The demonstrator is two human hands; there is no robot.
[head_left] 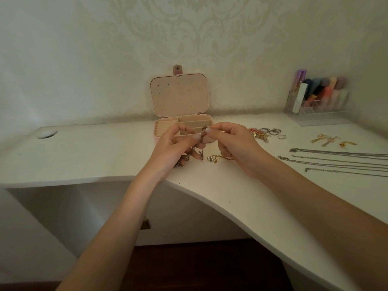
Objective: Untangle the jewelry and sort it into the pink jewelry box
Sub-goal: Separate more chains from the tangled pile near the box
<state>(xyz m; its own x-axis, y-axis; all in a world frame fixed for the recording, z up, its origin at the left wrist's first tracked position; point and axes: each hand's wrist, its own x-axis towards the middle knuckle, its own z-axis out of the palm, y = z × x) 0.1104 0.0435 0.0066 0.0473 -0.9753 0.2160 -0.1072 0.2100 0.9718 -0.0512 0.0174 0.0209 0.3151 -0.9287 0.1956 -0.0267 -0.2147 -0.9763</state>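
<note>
We are working on a knot of chains. Our left hand [174, 143] and our right hand [235, 143] are up just above the white counter [105, 156], right in front of the pink jewelry box [180, 97]. The box is open, its lid stands up, and its little rooms look bare from here.

The fingers of our right hand pinch the top of a dark tangled chain [201, 143]. The fingers of our left hand curl round the same chain lower down, and the rest hangs to the counter in a small clump. A gold chain [218, 158] lies on the counter just under our right hand.

We think the chain is very light, thin and floppy. It will slip and swing. A hard pull could make the knot tighter or snap a link. So we should hold it near the knot with fingertips and tease the loops loose gently.

To the right lie rings [271, 131], gold earrings [327, 140] and long silver necklaces [340, 162] laid straight, well apart from the box. Nothing is in the box yet, as far as we can see.
</note>
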